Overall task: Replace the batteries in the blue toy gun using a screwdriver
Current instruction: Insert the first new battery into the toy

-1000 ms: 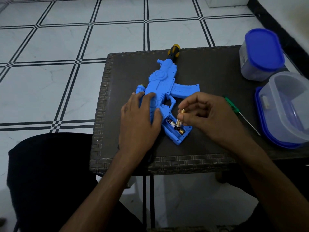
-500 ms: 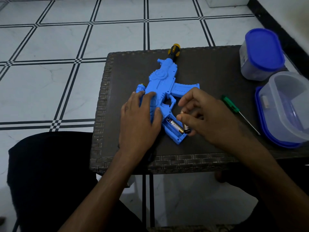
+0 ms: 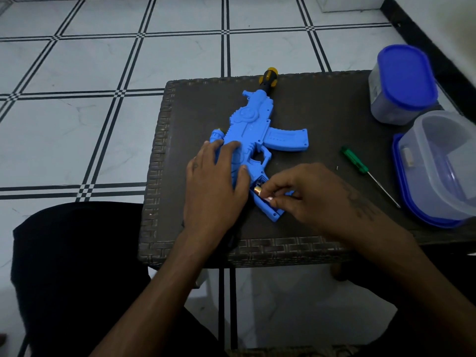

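1. The blue toy gun (image 3: 253, 132) lies flat on the dark woven worktop (image 3: 334, 112), with the muzzle pointing away from us and the grip towards us. The battery bay in the grip is open, and a battery (image 3: 257, 189) with a gold end shows inside it.
2. We judge that the step in hand is putting batteries into the open bay; whether this one goes in or comes out, we cannot tell from this view alone.
3. Our right hand (image 3: 306, 191) is at the bay, and its fingers (image 3: 273, 199) are curled and pinch at the battery. Our left hand (image 3: 216, 181) lies flat on the body of the gun with straight fingers and presses it down.
4. The next move probably calls for seating the battery fully, then closing the cover. We do not see the cover in this view.
5. The green screwdriver (image 3: 354, 161) lies well to the right of the gun, near an upturned clear container (image 3: 443, 161) and a blue-lidded jar (image 3: 404, 83). A tiny dark speck beside the screwdriver may be the screw.
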`<state>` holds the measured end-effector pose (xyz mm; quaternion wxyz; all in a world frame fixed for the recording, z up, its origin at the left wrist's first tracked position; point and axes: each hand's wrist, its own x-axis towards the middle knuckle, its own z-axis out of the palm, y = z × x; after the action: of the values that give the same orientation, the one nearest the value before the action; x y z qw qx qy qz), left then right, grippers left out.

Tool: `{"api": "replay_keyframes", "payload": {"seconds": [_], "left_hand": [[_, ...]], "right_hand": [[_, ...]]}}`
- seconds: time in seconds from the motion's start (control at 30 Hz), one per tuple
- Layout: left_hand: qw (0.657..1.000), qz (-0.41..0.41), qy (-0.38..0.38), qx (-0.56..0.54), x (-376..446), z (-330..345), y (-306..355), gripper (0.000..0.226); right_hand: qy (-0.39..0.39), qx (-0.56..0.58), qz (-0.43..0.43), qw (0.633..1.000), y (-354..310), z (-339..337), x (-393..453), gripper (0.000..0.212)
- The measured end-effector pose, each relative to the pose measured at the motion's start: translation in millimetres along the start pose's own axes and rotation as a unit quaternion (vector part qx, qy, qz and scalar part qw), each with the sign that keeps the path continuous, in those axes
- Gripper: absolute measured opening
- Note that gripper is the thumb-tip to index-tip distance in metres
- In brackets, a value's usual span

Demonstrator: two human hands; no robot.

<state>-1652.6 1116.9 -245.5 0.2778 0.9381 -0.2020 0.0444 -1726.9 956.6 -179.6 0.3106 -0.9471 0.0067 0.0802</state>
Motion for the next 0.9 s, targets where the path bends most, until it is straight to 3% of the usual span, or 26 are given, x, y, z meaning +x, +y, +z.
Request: {"api": "replay_keyframes", "payload": {"seconds": [0.17,0.4,0.6,0.9], "left_hand": [[1.0,-0.001,0.0,-0.002,-0.2,-0.2,-0.2,0.048],[1.0,0.0,-0.003,-0.002,0.2,-1.4,0.2,0.049],[1.0,-0.001,-0.006,-0.004,0.5,-0.3,-0.1,0.049],[1.0,0.002,0.0,-0.02,0.8,-0.9,-0.1,0.049]], "right_hand": [[-0.026,-0.051,-0.015,0.998,0.7,2.3,1.3,0.041],[0.035,-0.055,-0.031,0.997,8.3,2.6,1.8,0.045],[0.004,-0.068,-0.025,0.997,11.5,3.2,4.7,0.052],[0.15,-0.028,-0.037,0.988,11.5,29.5,21.9,0.043]]}}
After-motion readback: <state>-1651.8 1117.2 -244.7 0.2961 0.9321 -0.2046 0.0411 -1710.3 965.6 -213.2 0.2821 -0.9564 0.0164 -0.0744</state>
